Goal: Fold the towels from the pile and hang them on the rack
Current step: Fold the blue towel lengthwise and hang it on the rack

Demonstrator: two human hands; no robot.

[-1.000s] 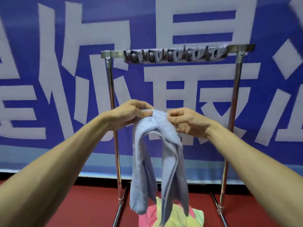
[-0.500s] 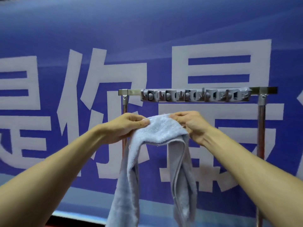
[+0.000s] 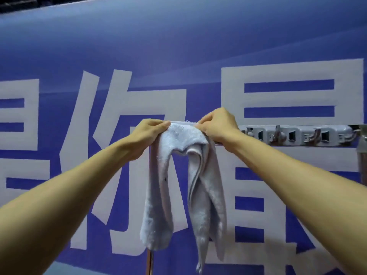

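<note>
A pale blue towel (image 3: 182, 187) hangs folded lengthwise, its top held at the height of the rack's top bar near the bar's left end. My left hand (image 3: 148, 134) grips the towel's upper left edge. My right hand (image 3: 217, 126) pinches the upper right edge. The towel's two halves droop down in front of the rack's left post (image 3: 149, 261). The metal rack's top bar carries a grey strip of hooks (image 3: 297, 135) that runs to the right of my right hand. Whether the towel rests on the bar I cannot tell. The pile is out of view.
A blue banner (image 3: 178, 56) with large white characters fills the background behind the rack. The rack's right post (image 3: 361, 155) shows at the right edge of the view.
Both hands have raised the towel from below the bar up to the bar's left end. The view has tilted up and left, so the floor and the pile have dropped out of sight.
</note>
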